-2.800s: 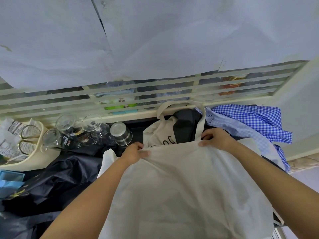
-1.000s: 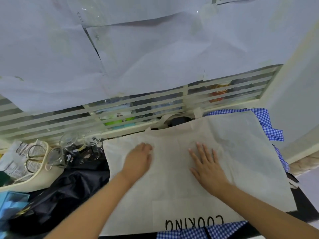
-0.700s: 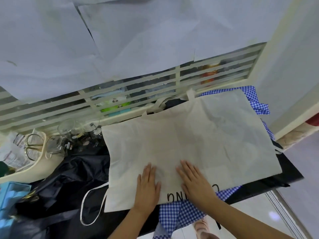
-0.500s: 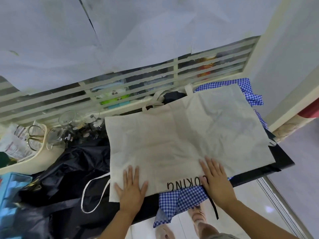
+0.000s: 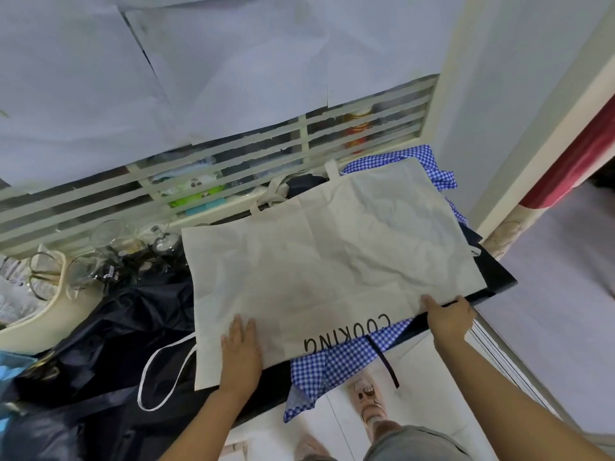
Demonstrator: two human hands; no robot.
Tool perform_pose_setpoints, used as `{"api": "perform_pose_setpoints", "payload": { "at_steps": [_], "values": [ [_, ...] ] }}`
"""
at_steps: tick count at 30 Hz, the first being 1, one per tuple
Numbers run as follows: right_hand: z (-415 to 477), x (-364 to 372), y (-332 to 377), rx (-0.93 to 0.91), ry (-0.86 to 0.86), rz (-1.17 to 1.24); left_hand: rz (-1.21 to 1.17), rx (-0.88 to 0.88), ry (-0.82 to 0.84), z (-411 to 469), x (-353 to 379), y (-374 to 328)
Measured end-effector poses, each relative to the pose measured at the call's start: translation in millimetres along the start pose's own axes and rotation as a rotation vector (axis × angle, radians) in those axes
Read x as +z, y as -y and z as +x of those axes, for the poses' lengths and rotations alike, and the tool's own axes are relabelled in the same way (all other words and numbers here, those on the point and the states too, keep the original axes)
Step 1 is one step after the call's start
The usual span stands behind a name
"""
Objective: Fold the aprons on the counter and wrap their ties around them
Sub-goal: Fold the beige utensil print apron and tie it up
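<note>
A cream apron (image 5: 326,257) printed "COOKING" lies spread flat on the dark counter (image 5: 496,281). My left hand (image 5: 241,344) presses flat on its near left part, fingers straight. At the apron's near right edge, my right hand (image 5: 449,316) has its fingers curled over the cloth edge. A white tie (image 5: 163,374) loops off the apron's left corner. A blue checked apron (image 5: 336,364) lies underneath and hangs over the counter's front edge. A dark navy apron (image 5: 100,347) is bunched at the left.
Several glasses (image 5: 109,247) stand at the back left beside a cream tray (image 5: 43,314) with scissors. A slatted cabinet front (image 5: 233,168) runs behind the counter. A wall post (image 5: 532,128) stands at the right. White floor tiles (image 5: 432,377) and my feet lie below.
The apron was lifted, then laid flat and smoothed. Both hands slid from its middle toward me. In the last half second my right hand moved right to the apron's edge.
</note>
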State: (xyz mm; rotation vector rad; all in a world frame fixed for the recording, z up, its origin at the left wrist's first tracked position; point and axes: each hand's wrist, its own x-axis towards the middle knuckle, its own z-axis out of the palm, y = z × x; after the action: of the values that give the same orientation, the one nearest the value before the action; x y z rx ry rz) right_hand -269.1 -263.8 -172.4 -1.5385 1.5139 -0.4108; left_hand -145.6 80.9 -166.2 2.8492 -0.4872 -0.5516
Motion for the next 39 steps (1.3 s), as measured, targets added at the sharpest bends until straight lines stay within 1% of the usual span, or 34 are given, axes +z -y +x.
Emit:
{"api": "perform_pose_setpoints", "payload": {
  "at_steps": [2, 4, 6, 8, 12, 13, 17, 19, 21, 24, 26, 29, 32, 34, 36, 39],
  "values": [
    [9, -9, 8, 0.129, -0.012, 0.185, -0.042, 0.066, 0.117, 1, -2, -11],
    [14, -20, 15, 0.223, 0.033, 0.388, 0.020, 0.070, 0.212, 0, -3, -18],
    [18, -31, 21, 0.314, 0.082, 0.548, 0.034, 0.051, 0.298, 0, -7, -19],
    [21, -36, 22, 0.394, 0.145, 0.638, 0.041, 0.044, 0.339, 0, -12, -17],
    [14, -38, 27, 0.433, 0.266, 0.749, 0.091, 0.064, 0.374, 1, -16, -14],
    [12, -39, 30, 0.415, 0.268, 0.766, 0.104, 0.070, 0.367, 2, -13, -13],
    [11, -48, 49, 0.239, 0.195, 0.797, 0.089, 0.075, 0.339, 0, -8, -10],
    [12, -53, 58, 0.165, 0.146, 0.770, 0.086, 0.092, 0.307, -2, -7, -8],
    [7, -55, 63, 0.123, 0.081, 0.722, 0.132, 0.091, 0.262, -9, -6, -4],
    [2, -57, 58, 0.150, -0.067, 0.684, 0.190, 0.031, 0.173, -22, -4, 3],
    [1, -59, 55, 0.178, -0.123, 0.673, 0.198, -0.016, 0.123, -28, -3, 12],
    [-4, -62, 59, 0.186, -0.097, 0.680, 0.291, 0.011, 0.060, -32, -12, 33],
    [-10, -61, 62, 0.201, -0.110, 0.673, 0.280, 0.036, 0.026, -26, -36, 53],
    [-14, -59, 65, 0.244, -0.110, 0.657, 0.349, 0.027, 0.033, -22, -53, 60],
    [-13, -59, 64, 0.296, -0.141, 0.671, 0.421, 0.048, 0.081, -19, -62, 62],
    [-12, -61, 67, 0.306, -0.158, 0.776, 0.439, 0.083, 0.258, -10, -80, 64]
  ]
}}
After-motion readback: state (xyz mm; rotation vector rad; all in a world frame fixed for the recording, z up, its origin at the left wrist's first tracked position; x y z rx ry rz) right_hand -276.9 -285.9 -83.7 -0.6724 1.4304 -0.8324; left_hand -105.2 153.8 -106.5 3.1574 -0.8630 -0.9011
